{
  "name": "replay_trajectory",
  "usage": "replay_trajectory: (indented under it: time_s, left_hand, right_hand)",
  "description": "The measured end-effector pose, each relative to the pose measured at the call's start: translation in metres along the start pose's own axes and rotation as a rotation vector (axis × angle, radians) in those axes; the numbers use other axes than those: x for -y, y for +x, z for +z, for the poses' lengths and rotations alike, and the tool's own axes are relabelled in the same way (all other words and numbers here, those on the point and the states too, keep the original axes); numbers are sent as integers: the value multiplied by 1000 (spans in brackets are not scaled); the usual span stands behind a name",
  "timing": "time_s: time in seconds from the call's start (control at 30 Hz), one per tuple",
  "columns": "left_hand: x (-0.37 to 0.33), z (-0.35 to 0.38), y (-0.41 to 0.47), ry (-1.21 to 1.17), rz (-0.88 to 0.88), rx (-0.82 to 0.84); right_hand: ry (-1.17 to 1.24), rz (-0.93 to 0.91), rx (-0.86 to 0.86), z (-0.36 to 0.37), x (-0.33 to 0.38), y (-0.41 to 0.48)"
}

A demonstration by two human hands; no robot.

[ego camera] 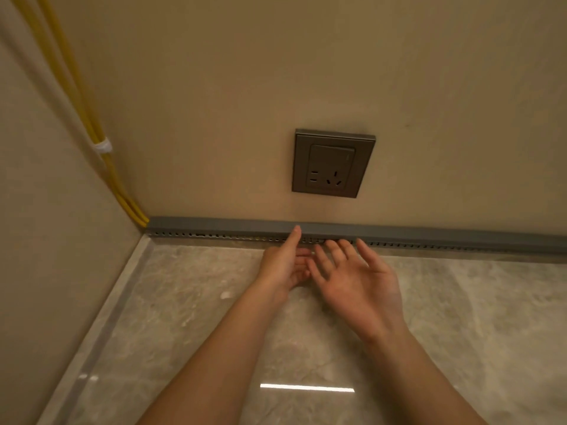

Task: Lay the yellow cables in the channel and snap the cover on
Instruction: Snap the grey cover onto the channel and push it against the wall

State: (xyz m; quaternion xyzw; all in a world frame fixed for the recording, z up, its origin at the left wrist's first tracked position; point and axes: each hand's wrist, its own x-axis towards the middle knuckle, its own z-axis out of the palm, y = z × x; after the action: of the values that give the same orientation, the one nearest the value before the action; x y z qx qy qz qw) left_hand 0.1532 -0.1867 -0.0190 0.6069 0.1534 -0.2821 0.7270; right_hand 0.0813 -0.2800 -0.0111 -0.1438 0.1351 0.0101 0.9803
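Cover (214, 224) seems seated on the channel (429, 245) at the edge of the floor (199, 302). Left hand (285, 265) presses it, one finger straight; right hand (359, 280) spread, empty. Press along every stretch.

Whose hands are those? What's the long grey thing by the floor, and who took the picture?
No machine here. A person wears a camera on the head, so you look down at their own two arms. The grey strip along the bottom of the wall is a cable channel. The yellow cables come down the corner into its left end. The left hand touches the channel's top with one straight finger. The right hand is open, its fingers by the slotted side. Neither holds anything. Above is a wall socket.
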Motion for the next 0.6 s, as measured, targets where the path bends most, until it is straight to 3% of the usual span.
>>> replay_trajectory:
  time_s: [0.17, 0.4, 0.6]
  left_hand:
    - [5, 13, 7, 46, 78, -123]
    - [-7, 21, 2, -153, 43, -118]
    - [-11, 22, -1, -208, -47, -46]
  right_hand:
    - [-15, 28, 30, 1, 4, 1]
    - [10, 48, 74, -1, 7, 0]
    - [-275, 105, -153, -23, 43, -6]
